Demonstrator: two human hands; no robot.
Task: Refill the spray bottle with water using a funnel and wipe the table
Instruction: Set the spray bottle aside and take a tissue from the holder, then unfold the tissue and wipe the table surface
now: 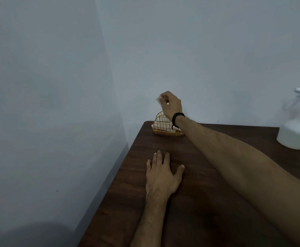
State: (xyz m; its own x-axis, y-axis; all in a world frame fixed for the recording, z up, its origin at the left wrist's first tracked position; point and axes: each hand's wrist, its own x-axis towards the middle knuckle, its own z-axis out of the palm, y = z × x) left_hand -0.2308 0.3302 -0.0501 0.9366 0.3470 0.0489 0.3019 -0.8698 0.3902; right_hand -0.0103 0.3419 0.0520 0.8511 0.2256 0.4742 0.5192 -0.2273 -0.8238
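Tissue (pixel 158 100), thin, pinched by right hand (pixel 170 106); left hand (pixel 161 175) flat on woodgrain table (pixel 208 202).

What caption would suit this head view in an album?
Right hand pinches a tissue above the gold holder; left hand rests flat on the table.

A person's left hand (pixel 160 172) lies flat, fingers straight, on a dark wooden worktop (pixel 208 202). Beyond it, the right hand (pixel 170 105) pinches a tissue (pixel 158 100) above a gold wire napkin holder (pixel 165 126) at the worktop's far corner. A white spray bottle (pixel 299 129) stands to the holder's right.
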